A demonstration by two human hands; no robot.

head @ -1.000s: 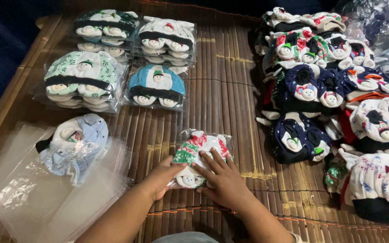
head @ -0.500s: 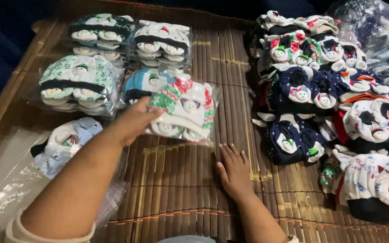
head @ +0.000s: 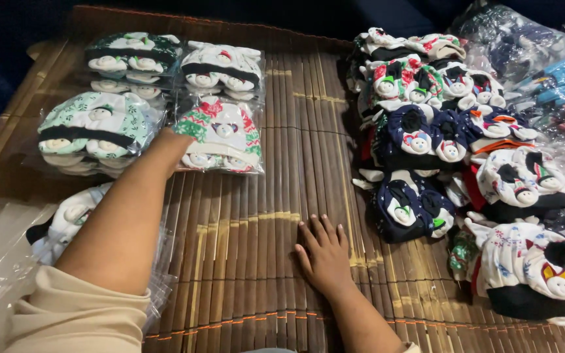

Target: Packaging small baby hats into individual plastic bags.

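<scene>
My left hand reaches forward and rests against the left edge of a clear packet of red, green and white baby socks, which lies on top of another packet. Its fingers are mostly hidden behind the packet, so its grip is unclear. My right hand lies flat and open on the brown bamboo mat, holding nothing.
Three more bagged sock sets lie at the back left: a mint green one, a dark green one and a white one. Loose unbagged socks are piled at the right. Empty clear bags and a sock sit at the near left.
My left hand carried the red and green packet from near the mat's front to the back left and set it on the stack. My right hand let go and stayed flat on the mat.
</scene>
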